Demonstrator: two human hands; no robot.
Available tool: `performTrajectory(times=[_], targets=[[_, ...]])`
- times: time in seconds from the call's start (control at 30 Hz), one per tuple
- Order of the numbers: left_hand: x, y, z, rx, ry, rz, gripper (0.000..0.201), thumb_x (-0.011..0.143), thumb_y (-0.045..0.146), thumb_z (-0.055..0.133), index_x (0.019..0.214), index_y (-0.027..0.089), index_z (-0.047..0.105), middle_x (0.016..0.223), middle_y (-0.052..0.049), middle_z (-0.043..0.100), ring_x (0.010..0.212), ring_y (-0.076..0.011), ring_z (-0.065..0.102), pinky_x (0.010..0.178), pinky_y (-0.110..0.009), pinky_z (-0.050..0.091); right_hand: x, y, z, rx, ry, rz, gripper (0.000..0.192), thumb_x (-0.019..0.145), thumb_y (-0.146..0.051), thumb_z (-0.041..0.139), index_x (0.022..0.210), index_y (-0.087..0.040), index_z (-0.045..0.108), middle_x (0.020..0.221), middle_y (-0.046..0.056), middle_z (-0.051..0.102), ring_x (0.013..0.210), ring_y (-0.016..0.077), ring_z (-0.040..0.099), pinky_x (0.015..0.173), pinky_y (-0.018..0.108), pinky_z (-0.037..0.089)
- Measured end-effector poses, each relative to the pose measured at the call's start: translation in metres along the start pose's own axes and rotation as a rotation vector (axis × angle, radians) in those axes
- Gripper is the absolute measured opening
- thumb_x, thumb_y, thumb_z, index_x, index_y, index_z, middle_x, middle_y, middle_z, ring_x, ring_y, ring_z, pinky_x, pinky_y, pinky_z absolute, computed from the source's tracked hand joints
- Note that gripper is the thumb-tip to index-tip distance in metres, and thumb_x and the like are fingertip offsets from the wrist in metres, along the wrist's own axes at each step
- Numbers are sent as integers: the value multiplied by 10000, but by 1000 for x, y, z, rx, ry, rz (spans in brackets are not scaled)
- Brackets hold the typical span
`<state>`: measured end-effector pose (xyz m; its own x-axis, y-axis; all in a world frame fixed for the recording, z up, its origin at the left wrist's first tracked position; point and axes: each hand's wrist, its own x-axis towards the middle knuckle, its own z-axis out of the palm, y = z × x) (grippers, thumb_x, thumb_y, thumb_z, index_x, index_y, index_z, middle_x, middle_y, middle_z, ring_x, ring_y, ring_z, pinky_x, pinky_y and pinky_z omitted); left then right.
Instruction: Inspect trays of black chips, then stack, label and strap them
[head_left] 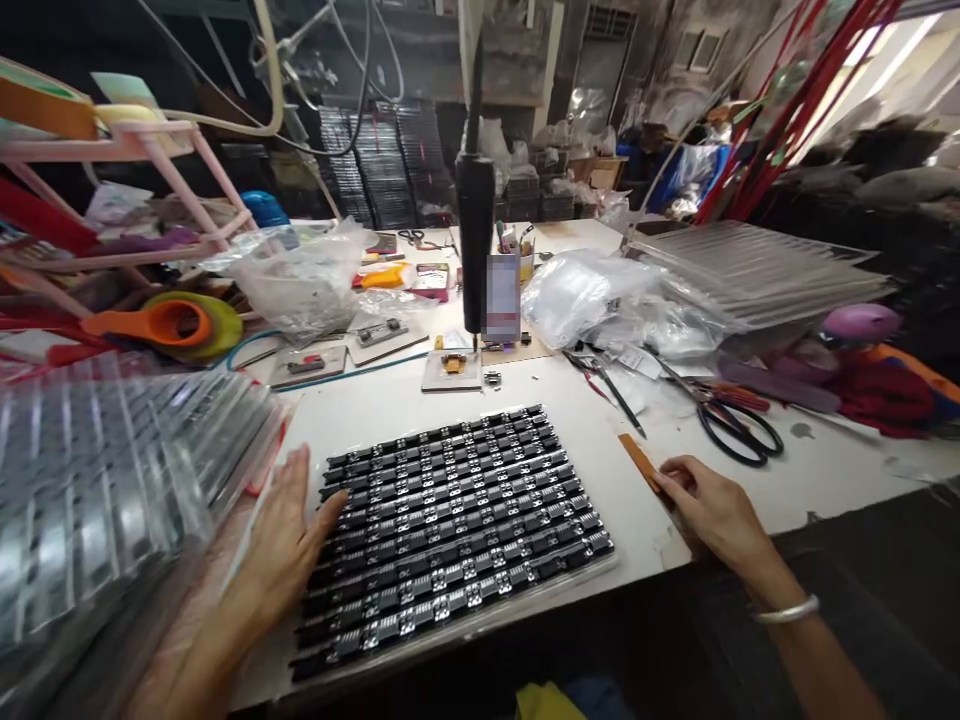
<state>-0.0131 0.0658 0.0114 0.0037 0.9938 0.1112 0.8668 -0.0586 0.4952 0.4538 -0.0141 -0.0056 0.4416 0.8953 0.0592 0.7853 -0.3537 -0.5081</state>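
Note:
Several rows of small black parts with shiny metal pieces fill a clear tray (517,592) on the white table in front of me. My left hand (281,535) lies at the tray's left edge, fingers stretched out and thumb over the end of the rows. To the right of the tray, my right hand (709,505) pinches a flat orange-brown strip (637,460) between thumb and fingers, close to the table's front edge. A black electric screwdriver (475,230) hangs upright behind the tray, its tip above a small block (451,370) with a yellowish piece on it.
Black-handled scissors (739,430) and tweezers (619,400) lie at the right. Clear plastic bags (600,300) spread behind them. Stacked clear trays (112,480) crowd the left side, below an orange tape roll (176,322) and a pink rack (169,170). A phone (501,297) stands behind the screwdriver.

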Motion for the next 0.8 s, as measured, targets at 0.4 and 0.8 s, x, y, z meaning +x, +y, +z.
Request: performTrajectory(times=[0.4,0.8], targets=[[-8,1,8,62,-191,65,756,918,618,225,1501,172,47,1562,-140,62,1437,-265,-3,1133,-553,65,16,19,5,54,-60,-17,338,656,-640,607,668,-302,588,619,48,659,522,258,624,466,388,458],[25,45,1,295,-286,309,703,882,681,234,1476,308,189,1570,-25,34,1436,-288,-39,1121,-583,12,35,-141,-9,180,-126,-686,273,876,-424,482,937,-193,616,820,73,659,666,197,595,573,314,447]])
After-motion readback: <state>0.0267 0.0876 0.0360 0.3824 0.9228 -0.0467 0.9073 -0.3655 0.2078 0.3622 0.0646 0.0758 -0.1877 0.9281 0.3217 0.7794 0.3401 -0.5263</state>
